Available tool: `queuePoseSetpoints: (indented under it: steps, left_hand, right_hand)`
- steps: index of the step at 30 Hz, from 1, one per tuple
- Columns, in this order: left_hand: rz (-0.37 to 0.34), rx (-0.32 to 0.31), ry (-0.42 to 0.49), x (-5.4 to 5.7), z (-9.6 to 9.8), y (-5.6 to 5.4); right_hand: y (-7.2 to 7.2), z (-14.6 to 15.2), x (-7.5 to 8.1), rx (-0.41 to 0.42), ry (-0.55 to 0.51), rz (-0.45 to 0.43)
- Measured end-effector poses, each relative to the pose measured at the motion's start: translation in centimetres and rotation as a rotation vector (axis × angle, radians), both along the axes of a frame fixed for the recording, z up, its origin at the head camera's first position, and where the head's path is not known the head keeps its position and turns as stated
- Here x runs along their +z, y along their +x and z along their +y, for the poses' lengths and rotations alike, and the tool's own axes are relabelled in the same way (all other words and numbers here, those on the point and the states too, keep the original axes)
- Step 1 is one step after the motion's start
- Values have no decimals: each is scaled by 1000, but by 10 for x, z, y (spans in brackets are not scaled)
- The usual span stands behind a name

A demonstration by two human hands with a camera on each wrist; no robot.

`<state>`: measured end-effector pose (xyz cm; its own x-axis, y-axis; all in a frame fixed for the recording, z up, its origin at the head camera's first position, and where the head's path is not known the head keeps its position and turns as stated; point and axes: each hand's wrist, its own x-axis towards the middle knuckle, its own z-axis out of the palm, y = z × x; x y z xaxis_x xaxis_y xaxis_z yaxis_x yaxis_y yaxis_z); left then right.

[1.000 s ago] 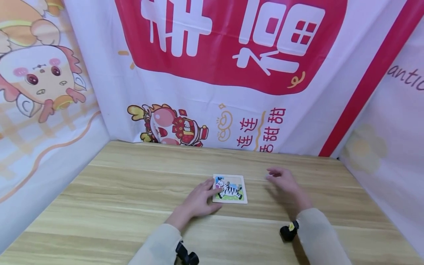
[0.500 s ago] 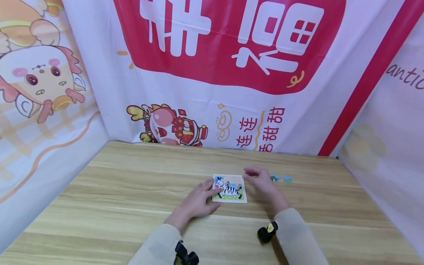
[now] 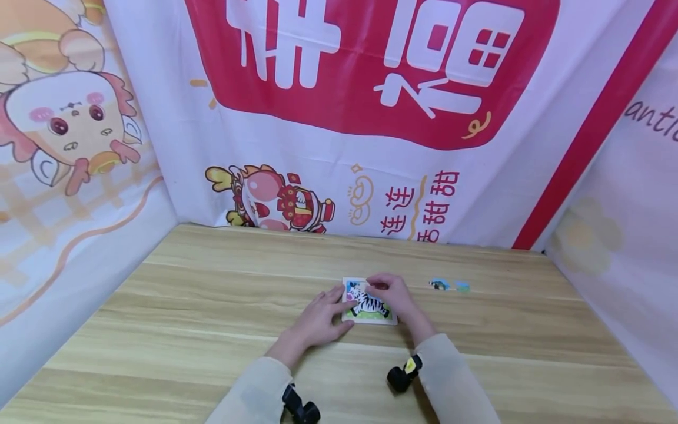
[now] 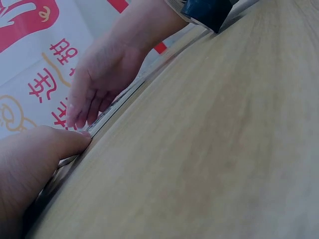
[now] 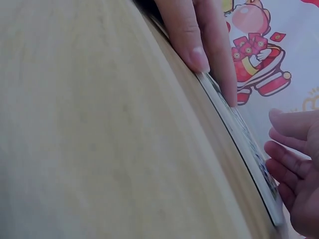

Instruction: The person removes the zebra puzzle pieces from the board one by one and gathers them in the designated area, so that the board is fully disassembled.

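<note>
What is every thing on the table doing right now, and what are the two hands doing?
zebra puzzle board: lying flat on the table, pieces in it.
two loose puzzle pieces: lying flat on the table to the right of the board, untouched.
left hand: resting at the board's left edge, fingers touching it.
right hand: over the board's top right part, fingertips down on it.
table: wooden, bearing the board and pieces.

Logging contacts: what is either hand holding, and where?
Left hand steadies the zebra puzzle at its left edge; right hand covers its top-right, grip unclear.
</note>
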<state>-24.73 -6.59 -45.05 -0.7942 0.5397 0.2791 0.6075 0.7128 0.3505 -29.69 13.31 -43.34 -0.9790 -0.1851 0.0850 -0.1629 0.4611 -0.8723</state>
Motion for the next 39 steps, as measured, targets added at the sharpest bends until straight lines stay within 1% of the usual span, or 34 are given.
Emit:
queuePoseSetpoints:
  steps: [5,8,11,13,19,24,30,33,39]
  left_hand:
    - [-10,-10,-5,1,2,0]
    - [-12,-17,-6,1,3,-1]
    - [-12,-10,-5,2,3,-1]
    - [-12,-5,-7,2,2,-2]
    - [-18,-4,-9,2,1,-2]
    - [-20,-3,3,2,1,-1]
    - [-16,4,4,0,0,-1]
    - [-15,2,7,0,0,-2]
    - [-18,-1,3,0,0,-2]
  right_hand:
    - [4,-6,-2,-20,60,23]
    - [6,-10,-1,-40,153,71]
    - [7,-13,-3,-56,255,119]
    - [6,-15,-4,-56,297,145]
    - [7,-19,-3,-60,316,147]
    - [7,-22,0,-82,321,139]
    - [4,-26,-1,-107,324,164]
    - [3,-27,-2,-115,313,168]
    - [3,-29,-1,-115,263,143]
